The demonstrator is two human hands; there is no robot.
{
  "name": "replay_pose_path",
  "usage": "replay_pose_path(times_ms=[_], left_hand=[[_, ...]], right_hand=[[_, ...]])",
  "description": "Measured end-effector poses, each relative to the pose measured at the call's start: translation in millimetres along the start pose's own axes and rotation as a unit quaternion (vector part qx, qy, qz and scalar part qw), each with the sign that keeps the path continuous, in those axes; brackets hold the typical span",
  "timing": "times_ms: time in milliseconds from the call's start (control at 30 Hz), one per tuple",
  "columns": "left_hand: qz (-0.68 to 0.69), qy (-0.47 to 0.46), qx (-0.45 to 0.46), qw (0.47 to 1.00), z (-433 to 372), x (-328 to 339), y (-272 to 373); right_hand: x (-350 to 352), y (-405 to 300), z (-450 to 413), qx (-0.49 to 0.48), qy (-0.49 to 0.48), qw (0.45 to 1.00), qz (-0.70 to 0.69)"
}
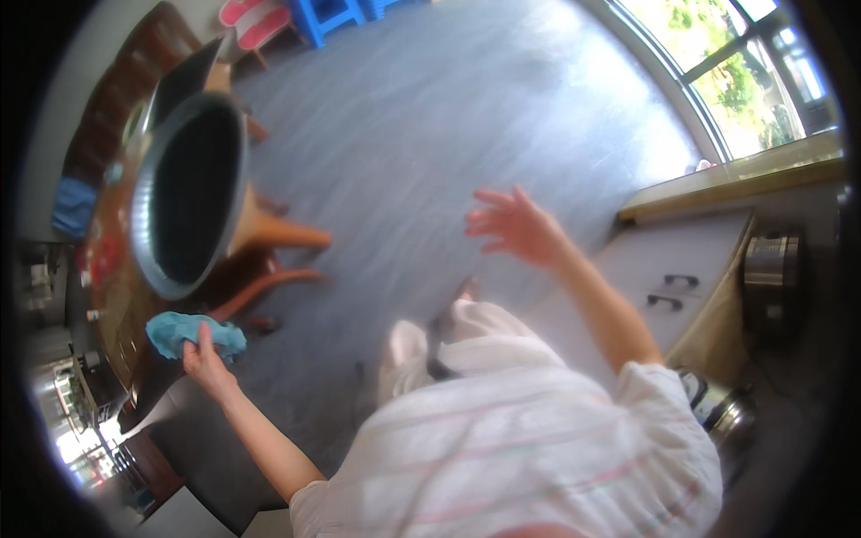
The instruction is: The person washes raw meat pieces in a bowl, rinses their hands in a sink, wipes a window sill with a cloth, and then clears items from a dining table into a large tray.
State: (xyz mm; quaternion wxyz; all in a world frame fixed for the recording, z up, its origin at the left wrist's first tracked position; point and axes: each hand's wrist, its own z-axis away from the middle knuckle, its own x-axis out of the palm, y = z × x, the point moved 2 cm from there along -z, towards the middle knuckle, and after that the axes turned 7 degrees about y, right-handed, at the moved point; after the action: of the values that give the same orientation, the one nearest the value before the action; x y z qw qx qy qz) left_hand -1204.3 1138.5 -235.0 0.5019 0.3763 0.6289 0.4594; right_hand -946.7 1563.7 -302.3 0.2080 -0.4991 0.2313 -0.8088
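Note:
A crumpled light-blue cloth is gripped in my left hand, at the lower left beside a wooden table. Just above the cloth in the picture, a large round dark pan-like thing with a grey rim stands at the table; what it rests on is not plain. My right hand is stretched out over the grey floor, fingers spread, holding nothing. It is slightly blurred.
A cabinet with dark handles lies to the right, with a metal appliance on its top. Wooden chair legs jut out by the table. Blue plastic stools and a pink-seated chair stand at the far side. A window is at upper right.

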Motion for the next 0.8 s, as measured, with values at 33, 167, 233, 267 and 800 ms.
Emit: replay_pose_path(times_ms=[33, 167, 233, 267, 800], left_hand=[[-0.036, -0.064, 0.001, 0.997, 18, 31, 10], [-0.070, -0.379, 0.011, 0.923, 70, 197, 65], [-0.042, -0.501, -0.028, 0.864, 87, 274, 87], [-0.053, -0.557, -0.020, 0.828, 90, 312, 93], [0.098, -0.827, 0.026, 0.554, 164, 907, 258]], right_hand=[[-8, -15, -6, 0.029, 0.006, 0.997, 0.066], [-8, -78, -60, 0.008, -0.033, 0.974, 0.224], [-8, -108, -96, -0.047, -0.047, 0.954, 0.292], [-14, -119, -118, -0.084, -0.054, 0.943, 0.316], [-246, -493, -140, -0.207, 0.311, 0.772, 0.515]])
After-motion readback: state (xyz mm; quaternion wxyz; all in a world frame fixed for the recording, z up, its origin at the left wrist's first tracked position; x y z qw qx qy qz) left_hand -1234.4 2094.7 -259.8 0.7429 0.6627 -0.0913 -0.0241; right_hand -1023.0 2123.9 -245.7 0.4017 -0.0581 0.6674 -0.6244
